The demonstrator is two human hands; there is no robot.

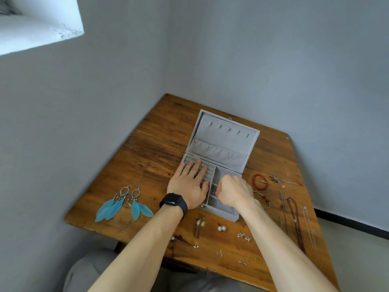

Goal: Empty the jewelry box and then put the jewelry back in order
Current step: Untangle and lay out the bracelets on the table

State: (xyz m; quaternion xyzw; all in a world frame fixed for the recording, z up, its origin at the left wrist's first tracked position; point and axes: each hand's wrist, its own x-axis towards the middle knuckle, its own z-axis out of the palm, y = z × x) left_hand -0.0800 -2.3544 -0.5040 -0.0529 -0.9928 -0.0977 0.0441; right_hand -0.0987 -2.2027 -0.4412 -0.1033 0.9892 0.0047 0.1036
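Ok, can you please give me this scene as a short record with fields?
box: grey jewelry box, lid open, on wooden table
left hand: flat on the ring rolls
right hand: fingers curled over the box's right half; any held piece is hidden
left of box: blue feather earrings
right of box: red bracelet, necklaces
in front: pearl earrings, small studs

- Only one view, taken from the person's head above the near edge of the tabletop (155,144).
- It faces forward and steeply down, toward the far wall corner (168,60).
- It is close: the tabletop fills the lower half and the box (221,133) sits mid-frame.
- The wide angle also takes in the lap (88,270) at the near edge.
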